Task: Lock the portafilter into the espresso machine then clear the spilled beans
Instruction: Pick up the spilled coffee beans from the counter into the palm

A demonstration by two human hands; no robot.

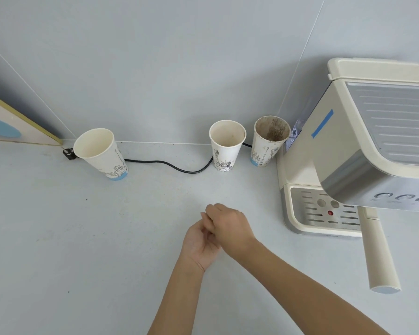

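Machine (363, 141) w/ portafilter (379, 257) seemingly locked in, handle sticking out front; by it over counter (82, 238), left hand (200, 240) cupped palm-up, right hand (230, 223) pinched closed into it, beans hidden, so tilting left could respill them.

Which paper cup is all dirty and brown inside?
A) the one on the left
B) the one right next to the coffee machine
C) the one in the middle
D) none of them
B: the cup beside the espresso machine has brown stains all over its inner wall, while the left cup and middle cup look mostly clean and pale inside.
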